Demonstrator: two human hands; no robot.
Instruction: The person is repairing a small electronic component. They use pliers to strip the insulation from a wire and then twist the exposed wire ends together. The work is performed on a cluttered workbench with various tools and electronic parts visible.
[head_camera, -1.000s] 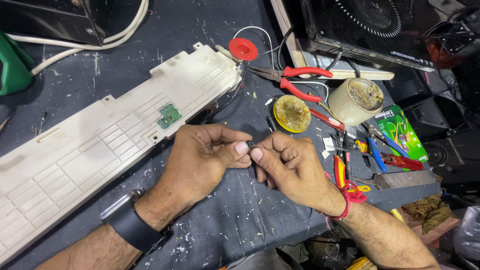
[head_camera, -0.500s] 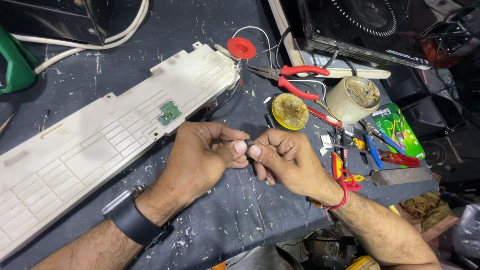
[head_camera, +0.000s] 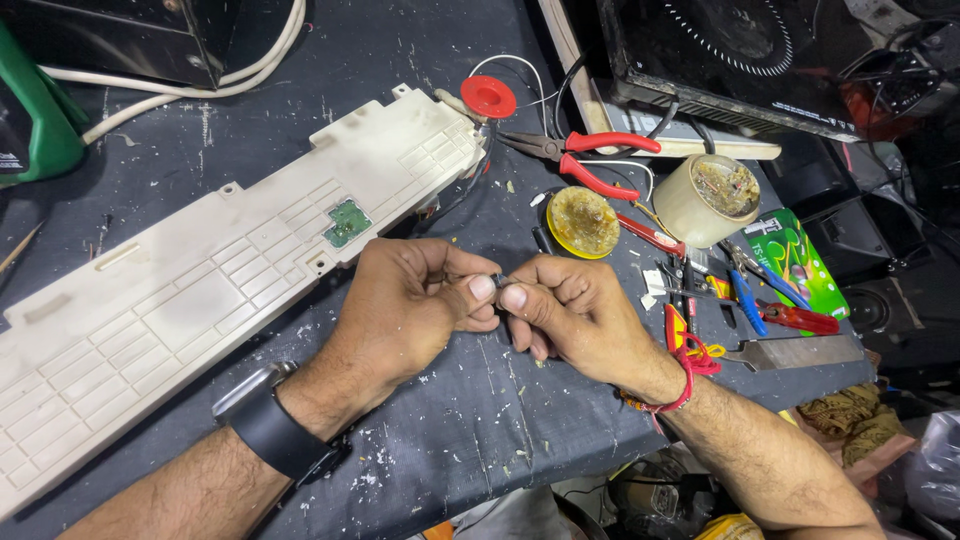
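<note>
Dark speckled worktop (head_camera: 250, 150): left hand (head_camera: 405, 305) and right hand (head_camera: 580, 315) both pinch a tiny dark part (head_camera: 497, 281), mid-fiddle; next needs steady fingertip work.

I count two hands, the left hand (head_camera: 405, 305) and the right hand (head_camera: 575, 315), one long cream plastic panel (head_camera: 200, 300), one pair of red-handled pliers (head_camera: 585, 160), one red round cap (head_camera: 488, 97), one yellow round tin (head_camera: 583, 221) and one cream tub (head_camera: 706, 200).

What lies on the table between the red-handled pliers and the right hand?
In the head view, a round yellow tin lies between the pliers and the right hand. A thin dark stick lies beside the tin.
</note>
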